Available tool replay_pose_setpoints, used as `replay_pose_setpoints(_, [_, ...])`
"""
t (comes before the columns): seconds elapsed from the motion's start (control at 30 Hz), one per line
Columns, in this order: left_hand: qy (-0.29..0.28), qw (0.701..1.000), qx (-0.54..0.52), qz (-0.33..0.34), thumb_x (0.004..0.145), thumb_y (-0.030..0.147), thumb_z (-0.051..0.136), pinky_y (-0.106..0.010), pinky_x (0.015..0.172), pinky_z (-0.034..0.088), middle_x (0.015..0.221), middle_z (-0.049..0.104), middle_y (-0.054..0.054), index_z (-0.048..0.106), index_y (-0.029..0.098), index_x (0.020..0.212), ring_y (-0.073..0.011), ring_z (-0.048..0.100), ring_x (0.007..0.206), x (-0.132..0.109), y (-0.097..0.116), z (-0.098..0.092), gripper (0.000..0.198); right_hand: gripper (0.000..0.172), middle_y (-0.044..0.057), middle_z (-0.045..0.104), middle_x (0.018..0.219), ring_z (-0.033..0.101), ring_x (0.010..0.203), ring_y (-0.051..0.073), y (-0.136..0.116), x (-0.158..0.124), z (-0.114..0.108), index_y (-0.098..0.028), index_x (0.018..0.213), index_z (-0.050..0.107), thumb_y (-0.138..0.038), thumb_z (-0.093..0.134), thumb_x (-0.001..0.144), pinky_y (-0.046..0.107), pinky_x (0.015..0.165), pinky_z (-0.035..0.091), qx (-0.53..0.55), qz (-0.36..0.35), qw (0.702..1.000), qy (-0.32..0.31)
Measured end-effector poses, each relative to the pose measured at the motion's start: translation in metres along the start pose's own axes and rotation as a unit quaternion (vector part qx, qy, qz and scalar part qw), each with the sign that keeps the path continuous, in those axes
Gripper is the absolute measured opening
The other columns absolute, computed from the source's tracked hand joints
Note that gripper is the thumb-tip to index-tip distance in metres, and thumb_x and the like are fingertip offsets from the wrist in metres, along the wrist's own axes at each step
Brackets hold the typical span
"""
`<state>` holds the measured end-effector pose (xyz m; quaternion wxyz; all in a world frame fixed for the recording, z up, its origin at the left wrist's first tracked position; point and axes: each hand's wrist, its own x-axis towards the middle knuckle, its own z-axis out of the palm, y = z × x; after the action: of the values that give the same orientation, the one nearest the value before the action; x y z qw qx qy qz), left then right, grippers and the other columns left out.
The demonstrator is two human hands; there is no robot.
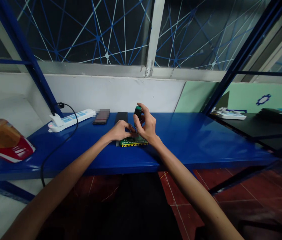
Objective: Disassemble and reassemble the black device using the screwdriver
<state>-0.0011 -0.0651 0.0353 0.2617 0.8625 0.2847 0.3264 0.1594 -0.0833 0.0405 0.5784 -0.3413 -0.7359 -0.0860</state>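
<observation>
My right hand is closed around a screwdriver with a green and black handle. The tool stands nearly upright, its tip pointing down at a green circuit board with a row of yellow ports along the near edge. Over the board's left side, my left hand has its thumb and fingers drawn together close to the screwdriver's lower end. What those fingers pinch is hidden. Behind the board lies a black flat piece, partly covered by my left hand.
The blue table carries a white power strip with a black cable, and a phone. A bottle with amber liquid is at the left. On the right, a white device sits on a dark surface.
</observation>
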Motion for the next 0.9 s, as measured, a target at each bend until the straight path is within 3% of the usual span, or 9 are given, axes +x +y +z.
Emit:
replay_pose_setpoints(0.27, [-0.035,0.999,-0.027,0.011,0.078,0.025,0.064,-0.027,0.076,0.051,0.078,0.074,-0.007,0.077,0.013,0.075,-0.0184,0.069,0.077,0.001,0.002,0.001,0.017,0.041,-0.001,0.057,0.07,0.052,0.054,0.013,0.003,-0.001,0.006,-0.022,0.125,0.047,-0.041,0.054,0.089,0.029,0.054,0.045,-0.025,0.006,0.999,0.034])
replay_pose_setpoints(0.4, [-0.036,0.999,0.001,0.023,0.08,0.033,0.065,-0.032,0.085,0.05,0.094,0.073,-0.008,0.076,0.016,0.092,-0.0202,0.067,0.09,-0.002,0.004,-0.003,0.023,0.04,-0.002,0.058,0.072,0.053,0.052,0.012,0.005,0.002,0.002,-0.024,0.124,0.047,-0.042,0.056,0.088,0.028,0.053,0.045,-0.019,0.023,0.998,0.056])
replay_pose_setpoints(0.57, [-0.053,0.992,0.115,0.01,0.069,0.053,0.073,-0.036,0.083,0.048,0.112,0.065,-0.01,0.055,0.019,0.132,-0.0239,0.061,0.096,-0.004,0.005,-0.016,0.073,0.047,0.004,0.064,0.086,0.056,0.053,0.014,0.033,0.011,-0.011,-0.023,0.13,0.043,-0.044,0.054,0.089,0.032,0.056,0.047,-0.062,0.077,0.988,0.116])
replay_pose_setpoints(0.73, [-0.121,0.976,0.181,-0.025,0.064,0.061,0.073,-0.039,0.087,0.045,0.115,0.062,-0.011,0.048,0.02,0.138,-0.0278,0.059,0.103,-0.006,0.002,-0.018,0.088,0.049,0.007,0.066,0.079,0.062,0.059,0.02,0.063,0.013,-0.016,-0.016,0.133,0.042,-0.04,0.049,0.091,0.036,0.063,0.049,-0.106,0.131,0.984,0.053])
replay_pose_setpoints(0.9, [-0.152,0.961,0.228,-0.034,0.058,0.066,0.074,-0.044,0.092,0.042,0.129,0.055,-0.013,0.033,0.026,0.147,-0.0357,0.05,0.119,-0.008,-0.008,-0.013,0.105,0.048,0.01,0.067,0.078,0.065,0.067,0.023,0.069,0.009,-0.009,-0.013,0.131,0.042,-0.036,0.051,0.089,0.036,0.064,0.049,-0.102,0.145,0.984,0.012])
